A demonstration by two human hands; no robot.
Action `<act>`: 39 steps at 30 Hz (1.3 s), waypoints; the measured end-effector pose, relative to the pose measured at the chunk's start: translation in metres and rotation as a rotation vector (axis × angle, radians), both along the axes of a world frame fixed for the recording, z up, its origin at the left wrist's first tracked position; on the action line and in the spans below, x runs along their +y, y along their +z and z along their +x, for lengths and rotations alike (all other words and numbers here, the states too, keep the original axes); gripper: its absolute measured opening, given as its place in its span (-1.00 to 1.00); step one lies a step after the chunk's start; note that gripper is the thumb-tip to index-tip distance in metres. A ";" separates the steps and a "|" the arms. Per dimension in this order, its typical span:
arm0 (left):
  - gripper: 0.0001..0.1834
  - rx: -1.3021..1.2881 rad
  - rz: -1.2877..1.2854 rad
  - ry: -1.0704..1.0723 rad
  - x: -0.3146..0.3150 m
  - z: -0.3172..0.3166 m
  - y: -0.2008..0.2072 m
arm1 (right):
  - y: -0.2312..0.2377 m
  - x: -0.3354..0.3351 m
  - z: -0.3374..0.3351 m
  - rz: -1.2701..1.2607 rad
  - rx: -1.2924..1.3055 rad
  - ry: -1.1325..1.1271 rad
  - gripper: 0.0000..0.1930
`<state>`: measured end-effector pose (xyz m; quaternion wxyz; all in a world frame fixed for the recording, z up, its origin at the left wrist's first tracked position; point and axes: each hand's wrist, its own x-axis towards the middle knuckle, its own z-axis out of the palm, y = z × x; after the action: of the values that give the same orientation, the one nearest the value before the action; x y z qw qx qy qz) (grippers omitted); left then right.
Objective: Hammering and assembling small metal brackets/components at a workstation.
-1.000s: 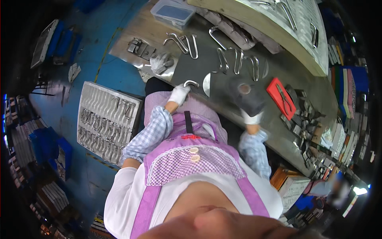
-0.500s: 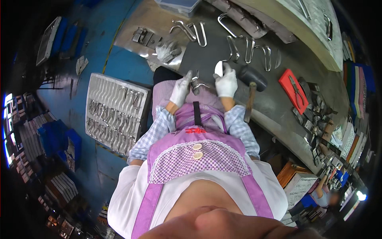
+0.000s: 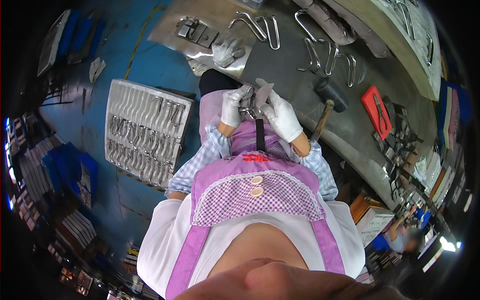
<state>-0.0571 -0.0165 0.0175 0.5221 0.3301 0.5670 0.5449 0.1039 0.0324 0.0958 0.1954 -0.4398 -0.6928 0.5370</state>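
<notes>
My left hand (image 3: 233, 108), in a white glove, is closed around a small shiny bent metal part (image 3: 247, 112) held over my lap at the bench edge. My right hand (image 3: 284, 119), also gloved, pinches a thin pale flat piece (image 3: 263, 95) that I cannot identify further. This piece is up against the metal part, overlapping it, so the contact between them is partly hidden. A black-headed mallet (image 3: 330, 95) with a wooden handle lies right of my right hand. Several bent chrome rods (image 3: 327, 57) rest beyond it on the bench.
To the left stands a grey moulded tray (image 3: 131, 95) with rows of metal parts. On the bench (image 3: 295, 90) are a metal fixture (image 3: 197, 33), a crumpled glove (image 3: 227, 52) and a red tray (image 3: 370, 107) carrying pliers (image 3: 381, 117). Metal scraps lie at the right.
My right hand has moved left, bringing the pale piece from apart to against the metal part in my left hand. The view has shifted slightly.
</notes>
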 end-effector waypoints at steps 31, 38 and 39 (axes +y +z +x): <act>-0.54 -0.387 -0.338 0.104 -0.075 -0.089 -0.015 | -0.095 0.059 0.022 0.616 -0.800 -0.185 -0.39; -0.69 0.163 -0.462 0.527 -0.149 -0.289 -0.151 | -0.080 0.009 0.052 0.776 -0.723 -0.245 -0.46; -0.71 0.148 -0.441 0.652 -0.183 -0.338 -0.171 | -0.080 0.003 0.052 0.732 -0.572 -0.213 -0.49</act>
<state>-0.3946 -0.1991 -0.1540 0.3376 0.0511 0.7816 0.5221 0.1557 0.0352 0.0156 0.1929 -0.5409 -0.8135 0.0916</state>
